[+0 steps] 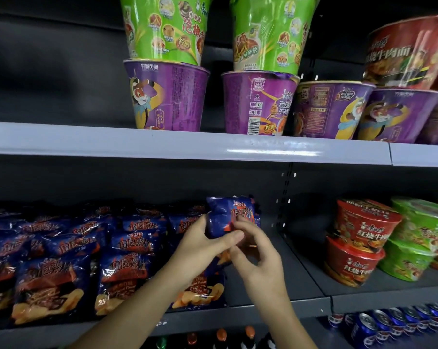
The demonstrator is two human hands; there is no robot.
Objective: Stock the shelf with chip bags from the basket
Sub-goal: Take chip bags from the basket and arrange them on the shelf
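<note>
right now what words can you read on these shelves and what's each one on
"田园薯片" on the held chip bag and the shelved chip bags
"红烧牛肉面" on the top-right red bowl
"泡椒" on the left green cup
Small print and barcode digits on the purple cup: too small to read

Shop aisle, metal shelf (162,144) of noodle cups (167,96), chip bags (54,285), soda cans (389,321)
</note>
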